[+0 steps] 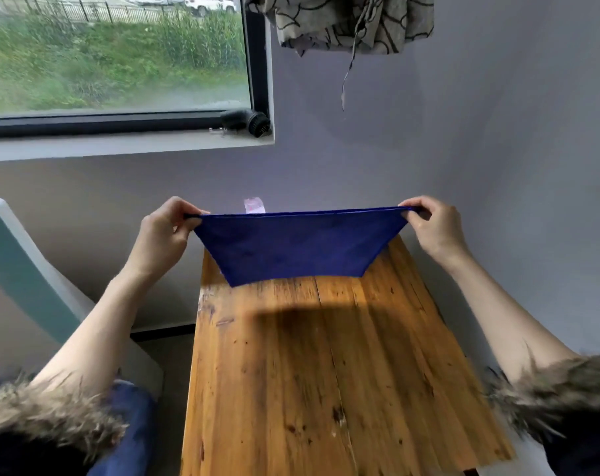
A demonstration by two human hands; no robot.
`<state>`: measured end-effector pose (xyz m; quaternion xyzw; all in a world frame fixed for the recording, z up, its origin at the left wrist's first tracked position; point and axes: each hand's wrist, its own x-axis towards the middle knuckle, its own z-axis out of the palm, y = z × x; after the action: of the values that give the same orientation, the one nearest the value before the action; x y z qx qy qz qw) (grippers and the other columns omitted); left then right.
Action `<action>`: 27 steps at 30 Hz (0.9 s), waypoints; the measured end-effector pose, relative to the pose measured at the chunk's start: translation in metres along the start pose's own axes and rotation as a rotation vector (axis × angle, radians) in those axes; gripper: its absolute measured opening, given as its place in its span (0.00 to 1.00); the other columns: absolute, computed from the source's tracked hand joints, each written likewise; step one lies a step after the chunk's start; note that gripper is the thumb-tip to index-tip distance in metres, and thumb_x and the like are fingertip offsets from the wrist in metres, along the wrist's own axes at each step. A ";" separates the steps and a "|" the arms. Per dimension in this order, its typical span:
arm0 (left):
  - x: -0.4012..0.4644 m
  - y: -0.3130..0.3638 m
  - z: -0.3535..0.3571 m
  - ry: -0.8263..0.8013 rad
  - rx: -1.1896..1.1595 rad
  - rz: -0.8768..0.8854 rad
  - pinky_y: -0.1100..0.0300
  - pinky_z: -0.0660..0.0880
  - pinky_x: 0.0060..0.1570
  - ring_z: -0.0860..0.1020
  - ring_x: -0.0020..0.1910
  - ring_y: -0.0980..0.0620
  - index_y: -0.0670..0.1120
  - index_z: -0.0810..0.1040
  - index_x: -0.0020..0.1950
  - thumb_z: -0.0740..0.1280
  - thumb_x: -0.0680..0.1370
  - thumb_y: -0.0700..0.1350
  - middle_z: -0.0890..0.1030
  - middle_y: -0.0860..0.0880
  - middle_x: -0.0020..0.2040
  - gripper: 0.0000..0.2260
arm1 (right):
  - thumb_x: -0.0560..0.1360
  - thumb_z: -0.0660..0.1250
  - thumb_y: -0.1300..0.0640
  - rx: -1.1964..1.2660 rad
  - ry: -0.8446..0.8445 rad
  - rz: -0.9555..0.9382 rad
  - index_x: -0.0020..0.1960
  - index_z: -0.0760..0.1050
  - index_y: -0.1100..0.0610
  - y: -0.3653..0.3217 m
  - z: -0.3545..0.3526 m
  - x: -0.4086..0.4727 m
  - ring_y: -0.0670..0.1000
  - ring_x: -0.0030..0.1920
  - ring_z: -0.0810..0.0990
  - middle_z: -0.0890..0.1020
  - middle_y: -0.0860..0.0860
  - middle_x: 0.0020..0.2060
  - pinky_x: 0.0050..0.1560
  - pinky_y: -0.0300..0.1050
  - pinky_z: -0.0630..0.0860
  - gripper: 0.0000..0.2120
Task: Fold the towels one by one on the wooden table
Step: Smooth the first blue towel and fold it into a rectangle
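- Fur cuffs (51, 417) are seen nearest, beside the table (326, 389).
- A blue towel (298, 245) is pinched taut by the left hand (164, 231) and right hand (429, 225).

I see two bare arms, one on each side of the counter (326, 372). Both sleeves are pushed up near the elbows. Each sleeve ends in a fluffy fur cuff, brown and grey, with shaggy hairs sticking out. Behind the fur the coat is dark. The left hand (162, 231) and right hand (432, 228) wear no gloves or rings.
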<state>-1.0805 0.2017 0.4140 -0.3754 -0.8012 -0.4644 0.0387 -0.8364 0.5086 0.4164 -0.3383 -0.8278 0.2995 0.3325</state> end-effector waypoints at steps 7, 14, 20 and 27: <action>-0.124 -0.067 0.043 -0.391 0.078 -0.294 0.66 0.70 0.41 0.75 0.37 0.59 0.54 0.76 0.38 0.69 0.73 0.35 0.81 0.53 0.37 0.13 | 0.72 0.67 0.67 -0.059 -0.336 0.221 0.45 0.81 0.58 0.087 0.034 -0.108 0.45 0.40 0.78 0.82 0.52 0.39 0.39 0.31 0.69 0.07; -0.211 -0.108 0.075 -0.793 0.122 -0.585 0.66 0.71 0.38 0.78 0.38 0.54 0.52 0.76 0.38 0.67 0.76 0.39 0.80 0.53 0.37 0.10 | 0.72 0.68 0.68 -0.085 -0.767 0.613 0.43 0.79 0.60 0.147 0.054 -0.189 0.53 0.42 0.78 0.81 0.57 0.40 0.42 0.37 0.73 0.05; -0.216 -0.120 0.082 -0.750 -0.087 -0.800 0.56 0.80 0.43 0.80 0.38 0.50 0.44 0.79 0.42 0.67 0.76 0.38 0.82 0.49 0.37 0.04 | 0.75 0.64 0.68 0.172 -0.774 0.858 0.50 0.78 0.65 0.160 0.052 -0.190 0.50 0.38 0.78 0.81 0.58 0.42 0.36 0.35 0.78 0.06; -0.162 -0.140 0.110 -0.427 -0.201 -0.816 0.70 0.76 0.33 0.77 0.33 0.62 0.47 0.79 0.41 0.66 0.77 0.39 0.81 0.54 0.33 0.06 | 0.76 0.62 0.66 0.411 -0.519 0.905 0.45 0.78 0.59 0.171 0.096 -0.148 0.46 0.36 0.78 0.82 0.50 0.35 0.31 0.33 0.75 0.06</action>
<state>-1.0222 0.1552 0.1853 -0.1187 -0.8243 -0.4294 -0.3494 -0.7654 0.4709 0.1843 -0.5034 -0.5792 0.6410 0.0153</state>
